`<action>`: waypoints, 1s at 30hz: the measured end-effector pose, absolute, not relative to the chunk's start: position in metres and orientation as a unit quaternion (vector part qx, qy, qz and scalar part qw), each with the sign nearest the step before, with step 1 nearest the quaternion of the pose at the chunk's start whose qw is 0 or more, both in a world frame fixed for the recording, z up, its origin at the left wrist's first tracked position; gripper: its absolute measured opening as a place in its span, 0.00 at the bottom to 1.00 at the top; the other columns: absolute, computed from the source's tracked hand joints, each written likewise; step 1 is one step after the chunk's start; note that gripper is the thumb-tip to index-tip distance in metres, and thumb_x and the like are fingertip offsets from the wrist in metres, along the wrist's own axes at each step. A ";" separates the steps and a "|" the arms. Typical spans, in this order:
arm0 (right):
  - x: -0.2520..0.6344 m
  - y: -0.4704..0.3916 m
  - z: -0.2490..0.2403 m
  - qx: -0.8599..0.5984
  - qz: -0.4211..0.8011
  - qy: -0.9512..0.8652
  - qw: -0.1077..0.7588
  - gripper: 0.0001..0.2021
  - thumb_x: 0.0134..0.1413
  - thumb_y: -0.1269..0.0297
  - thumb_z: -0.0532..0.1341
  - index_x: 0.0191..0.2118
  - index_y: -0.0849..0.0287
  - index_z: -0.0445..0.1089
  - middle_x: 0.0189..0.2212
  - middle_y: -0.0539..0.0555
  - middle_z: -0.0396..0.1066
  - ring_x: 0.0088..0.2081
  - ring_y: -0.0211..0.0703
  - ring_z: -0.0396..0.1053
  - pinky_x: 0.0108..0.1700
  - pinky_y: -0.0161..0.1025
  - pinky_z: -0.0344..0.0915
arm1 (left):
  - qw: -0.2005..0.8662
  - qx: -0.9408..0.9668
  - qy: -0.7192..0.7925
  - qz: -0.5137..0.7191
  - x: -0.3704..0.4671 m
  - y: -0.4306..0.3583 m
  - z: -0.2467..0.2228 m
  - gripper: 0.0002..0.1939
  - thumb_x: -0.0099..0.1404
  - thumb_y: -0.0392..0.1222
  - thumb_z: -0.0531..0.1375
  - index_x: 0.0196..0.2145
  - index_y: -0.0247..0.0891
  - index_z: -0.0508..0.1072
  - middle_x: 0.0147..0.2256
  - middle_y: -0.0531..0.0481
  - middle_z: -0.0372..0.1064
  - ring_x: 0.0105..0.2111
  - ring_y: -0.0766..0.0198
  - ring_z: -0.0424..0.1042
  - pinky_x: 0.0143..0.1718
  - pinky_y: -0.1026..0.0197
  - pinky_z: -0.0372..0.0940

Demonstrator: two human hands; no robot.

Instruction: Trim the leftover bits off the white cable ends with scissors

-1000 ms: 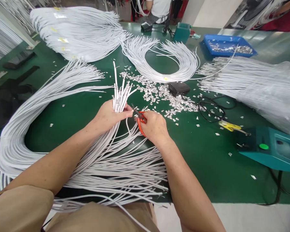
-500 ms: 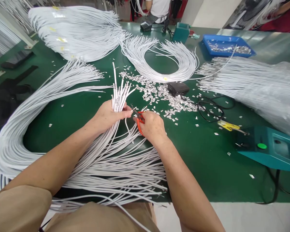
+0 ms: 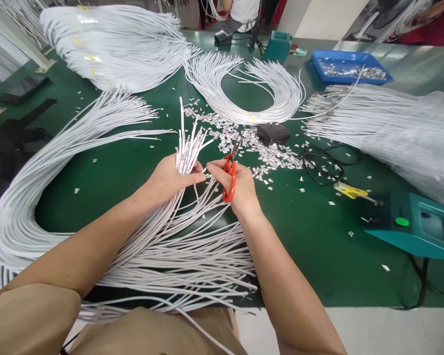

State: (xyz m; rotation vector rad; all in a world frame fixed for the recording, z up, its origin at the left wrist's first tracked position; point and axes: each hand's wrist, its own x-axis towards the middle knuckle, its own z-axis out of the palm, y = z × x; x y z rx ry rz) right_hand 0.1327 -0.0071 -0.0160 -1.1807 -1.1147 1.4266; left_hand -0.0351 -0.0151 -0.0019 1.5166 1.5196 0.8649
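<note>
- We are closing our left hand (image 3: 170, 176) around a bundle of white cables (image 3: 187, 148), gripping it just below the cut ends, which are fanning out toward 12 o'clock.
- We are holding orange-handled scissors (image 3: 230, 175) in our right hand (image 3: 240, 190), fingers clamped through the loops; the blades are pointing toward 1 o'clock, away from the bundle.
- The right index fingertip is reaching toward 9 o'clock and touching the left thumb beside the cables, so the two hands are meeting.
- The gripped cables are trailing toward 6 o'clock under both forearms and looping round at 9 o'clock on the green table (image 3: 311, 256).
- A blue tray (image 3: 350, 63) is sitting at 1 o'clock on the far table edge; it is holding a heap of small silvery pieces, too small for us to identify.
- Small white-silver offcuts (image 3: 251, 145) are lying loose on the table just beyond the scissors, beside a small black box (image 3: 274, 133).
- A teal machine (image 3: 414, 229) with a green button is standing at 3 o'clock, with yellow-handled pliers (image 3: 351, 191) lying near it.
- Further cable bundles are lying at 11, 12 and 2 o'clock.
</note>
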 end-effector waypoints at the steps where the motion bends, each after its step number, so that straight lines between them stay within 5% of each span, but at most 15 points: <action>1: 0.132 -0.007 -0.017 -0.484 0.585 -0.448 0.471 0.07 0.41 0.62 0.68 0.30 0.57 0.78 0.27 0.49 0.75 0.32 0.38 0.69 0.39 0.38 0.64 | 0.401 0.602 0.601 0.340 -0.034 -0.016 -0.001 0.13 0.52 0.47 0.68 0.31 0.37 0.74 0.31 0.52 0.72 0.33 0.61 0.70 0.37 0.59 0.63; 30: 0.132 -0.009 -0.014 -0.464 0.629 -0.404 0.476 0.07 0.42 0.62 0.68 0.30 0.59 0.78 0.23 0.47 0.70 0.25 0.33 0.61 0.34 0.35 0.60 | 0.409 0.574 0.623 0.340 -0.034 -0.017 -0.002 0.17 0.49 0.51 0.70 0.32 0.37 0.75 0.32 0.51 0.75 0.33 0.60 0.72 0.37 0.58 0.64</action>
